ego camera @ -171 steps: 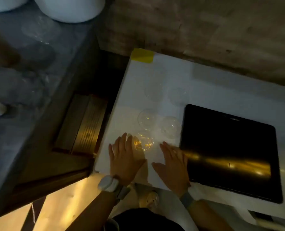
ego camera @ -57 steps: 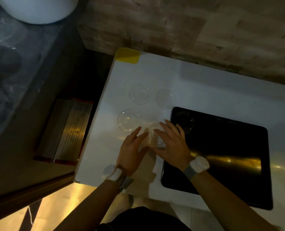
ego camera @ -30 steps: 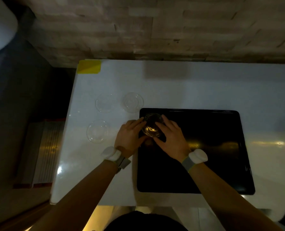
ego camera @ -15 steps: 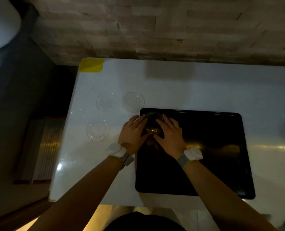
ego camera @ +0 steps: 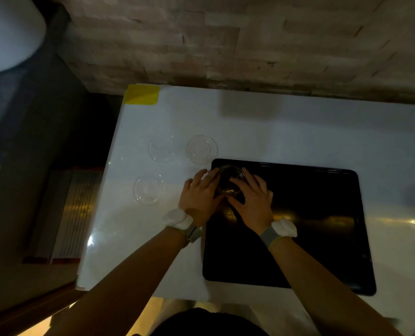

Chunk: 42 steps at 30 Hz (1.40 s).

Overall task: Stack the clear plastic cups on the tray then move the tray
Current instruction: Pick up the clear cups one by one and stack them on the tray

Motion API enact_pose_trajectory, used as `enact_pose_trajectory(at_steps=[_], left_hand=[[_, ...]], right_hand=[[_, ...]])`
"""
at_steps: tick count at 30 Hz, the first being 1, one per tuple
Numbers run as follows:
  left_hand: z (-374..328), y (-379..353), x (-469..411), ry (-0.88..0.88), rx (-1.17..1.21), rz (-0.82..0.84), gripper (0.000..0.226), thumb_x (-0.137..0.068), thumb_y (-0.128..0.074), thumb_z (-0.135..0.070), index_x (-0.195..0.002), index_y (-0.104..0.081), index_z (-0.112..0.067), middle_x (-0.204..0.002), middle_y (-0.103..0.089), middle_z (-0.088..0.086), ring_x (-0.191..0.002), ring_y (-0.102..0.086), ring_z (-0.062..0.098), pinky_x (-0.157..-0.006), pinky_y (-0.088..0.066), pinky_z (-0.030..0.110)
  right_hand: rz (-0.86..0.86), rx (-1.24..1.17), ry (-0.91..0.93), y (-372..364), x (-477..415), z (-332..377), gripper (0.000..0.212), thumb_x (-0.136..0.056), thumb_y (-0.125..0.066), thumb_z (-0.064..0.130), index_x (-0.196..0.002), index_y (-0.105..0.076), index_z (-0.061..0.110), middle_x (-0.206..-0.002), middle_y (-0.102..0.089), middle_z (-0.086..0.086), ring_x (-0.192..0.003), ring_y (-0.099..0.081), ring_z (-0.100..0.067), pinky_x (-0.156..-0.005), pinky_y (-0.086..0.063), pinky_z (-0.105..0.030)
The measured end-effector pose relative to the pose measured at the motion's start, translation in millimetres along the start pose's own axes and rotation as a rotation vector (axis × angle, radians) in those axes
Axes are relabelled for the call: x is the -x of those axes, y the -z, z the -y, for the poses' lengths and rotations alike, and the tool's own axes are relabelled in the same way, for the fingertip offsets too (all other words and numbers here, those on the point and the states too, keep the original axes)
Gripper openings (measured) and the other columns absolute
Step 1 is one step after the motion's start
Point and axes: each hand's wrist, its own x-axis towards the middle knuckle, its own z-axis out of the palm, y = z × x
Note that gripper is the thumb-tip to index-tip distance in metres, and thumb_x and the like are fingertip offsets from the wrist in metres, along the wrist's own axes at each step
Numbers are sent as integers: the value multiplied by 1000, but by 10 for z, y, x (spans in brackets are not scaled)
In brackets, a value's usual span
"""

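A black tray (ego camera: 306, 229) lies on the white table (ego camera: 274, 132). At the tray's far left corner stands a clear plastic cup (ego camera: 230, 181), seemingly nested in another. My left hand (ego camera: 199, 195) and my right hand (ego camera: 251, 197) both wrap around it from either side. Three more clear cups stand on the table left of the tray: one at the far left (ego camera: 161, 148), one beside the tray's corner (ego camera: 202, 149), one nearer me (ego camera: 149, 188).
A yellow tape patch (ego camera: 142, 94) marks the table's far left corner. A brick wall (ego camera: 226, 40) runs behind the table. Left of the table is a dark gap with a ribbed metal box (ego camera: 73, 214). A white round object (ego camera: 7, 32) sits top left.
Both hands carried a cup from the table onto the tray's far left corner, where another cup stood. In the last half second they stay closed around it there.
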Motion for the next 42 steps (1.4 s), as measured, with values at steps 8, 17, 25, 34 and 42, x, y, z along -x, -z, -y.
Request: enact_pose_trajectory(at_steps=[8, 17, 25, 34, 42], left_hand=[[22, -56, 68, -26, -18, 41, 60, -96, -45, -43, -149, -31, -19, -160, -23, -3, -144, -22, 27, -106, -31, 47], [77, -46, 90, -70, 43, 41, 58, -100, -35, -39, -152, -16, -21, -163, -11, -4, -147, -11, 25, -111, -28, 45], [515, 123, 557, 37, 207, -163, 57, -95, -49, -38, -146, -33, -19, -156, -31, 0, -139, -28, 23, -108, -32, 42], [1467, 347, 1072, 406, 171, -245, 80, -74, -76, -44, -140, -39, -20, -151, -39, 4, -134, -37, 28, -102, -39, 47], [1641, 360, 1028, 434, 245, -226, 94, -70, -72, -60, -145, -33, -21, -151, -38, 2, -131, -35, 28, -101, -35, 50]], right_hand=[[3, 206, -71, -51, 93, 57, 69, -90, -41, 60, -150, -21, 32, -161, -15, 11, -145, -14, -15, -102, -25, -43], [-4, 113, -94, -45, 94, 75, 74, -86, -45, 64, -149, -17, 37, -162, -8, 10, -144, -15, -21, -105, -24, -51], [-43, 36, 45, -103, 182, 402, 81, -82, -50, 63, -149, -15, 34, -161, -16, 6, -143, -18, -20, -105, -24, -50], [119, 61, 330, -501, -18, 1215, 69, -84, -53, 52, -143, -34, 24, -155, -32, 2, -142, -21, -22, -112, -22, -48], [211, -22, 219, -755, -184, 1571, 81, -80, -68, 45, -147, -30, 21, -150, -38, -4, -136, -26, -26, -109, -22, -41]])
